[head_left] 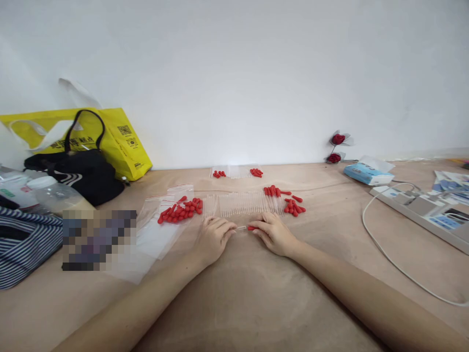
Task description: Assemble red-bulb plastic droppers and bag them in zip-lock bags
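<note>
My left hand [217, 238] is closed on a thin clear tube [241, 228], whose end points right. Facing it across a small gap, my right hand [274, 233] pinches a red rubber bulb [251, 228]. Behind both hands lies a row of clear tubes [238, 204] side by side, with several red bulbs [271, 191] at its right end. More loose red bulbs [294, 207] are to the right. On the left, a pile of red bulbs [180, 211] rests on clear plastic bags [156, 237].
Farther back sits a clear bag [237, 171] with red bulbs at both ends. A yellow bag [124, 146], black pouch [91, 178] and bottle [58, 195] stand left. On the right are a tissue pack [368, 172], power strip [425, 215] and white cable [379, 247].
</note>
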Available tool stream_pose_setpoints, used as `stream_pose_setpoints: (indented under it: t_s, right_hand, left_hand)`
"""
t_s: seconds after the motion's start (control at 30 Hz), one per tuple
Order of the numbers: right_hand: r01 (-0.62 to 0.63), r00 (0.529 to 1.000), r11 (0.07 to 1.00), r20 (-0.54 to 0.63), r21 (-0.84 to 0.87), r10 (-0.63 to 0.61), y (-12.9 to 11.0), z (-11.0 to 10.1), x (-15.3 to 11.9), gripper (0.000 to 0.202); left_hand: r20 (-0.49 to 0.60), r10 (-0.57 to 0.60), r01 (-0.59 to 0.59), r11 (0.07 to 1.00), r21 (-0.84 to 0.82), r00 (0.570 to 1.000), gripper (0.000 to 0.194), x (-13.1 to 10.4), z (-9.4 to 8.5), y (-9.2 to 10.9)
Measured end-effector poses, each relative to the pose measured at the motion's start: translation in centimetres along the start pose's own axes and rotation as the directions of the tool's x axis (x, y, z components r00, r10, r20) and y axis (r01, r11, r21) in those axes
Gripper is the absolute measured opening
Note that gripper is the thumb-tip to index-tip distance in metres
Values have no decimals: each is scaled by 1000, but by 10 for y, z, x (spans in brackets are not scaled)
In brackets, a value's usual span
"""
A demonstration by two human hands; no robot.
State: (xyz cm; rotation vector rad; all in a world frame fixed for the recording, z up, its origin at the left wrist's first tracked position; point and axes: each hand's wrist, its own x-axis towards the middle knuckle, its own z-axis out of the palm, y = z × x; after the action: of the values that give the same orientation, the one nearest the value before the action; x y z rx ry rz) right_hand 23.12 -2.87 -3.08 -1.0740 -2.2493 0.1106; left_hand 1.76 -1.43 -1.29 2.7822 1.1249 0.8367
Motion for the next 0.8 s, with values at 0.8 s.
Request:
stream_pose_setpoints:
  t_s: [0.8]
  right_hand:
    - [49,997,974,-64,222,-36,-10,0,6,14]
  left_hand:
    - [-32,94,-95,994,-48,995,24,-3,3,-1]
